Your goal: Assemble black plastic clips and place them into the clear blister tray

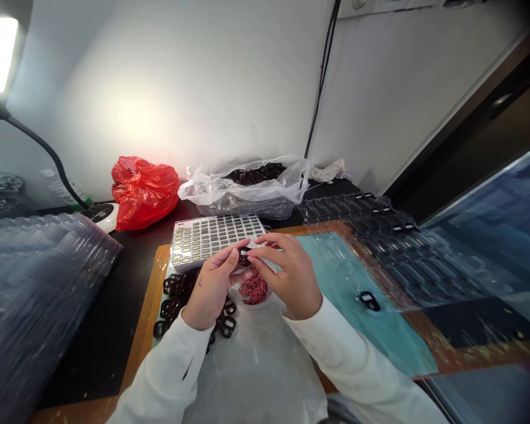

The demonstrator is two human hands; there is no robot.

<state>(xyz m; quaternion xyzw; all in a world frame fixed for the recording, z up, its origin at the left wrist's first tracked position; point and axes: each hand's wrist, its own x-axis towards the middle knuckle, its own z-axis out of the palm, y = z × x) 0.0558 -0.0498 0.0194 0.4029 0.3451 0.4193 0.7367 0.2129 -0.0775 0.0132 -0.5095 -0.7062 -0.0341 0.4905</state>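
Note:
Between both hands, over the front edge of a white tray (223, 227) of small oblong pieces, is a small black frame-like part (244, 257) with a light patch on it. My left hand (216, 282) pinches it from the left with thumb and fingers. From the other side, the thumb and fingertips of my right hand (287, 268) press on it. Just below the hands stands a round clear dish (254, 290) of short red pin-like pieces. More black frame parts (227, 325) lie in a heap left of the dish, partly covered by my left hand and sleeve.
One black part (369, 301) lies on the blue-green mat (335, 277). Clear plastic trays (380, 235) spread at the right; stacked ones (39, 282) stand at the left. Behind are a red bag (145, 191), a clear bag (247, 200) with dark contents and a lamp (44, 141).

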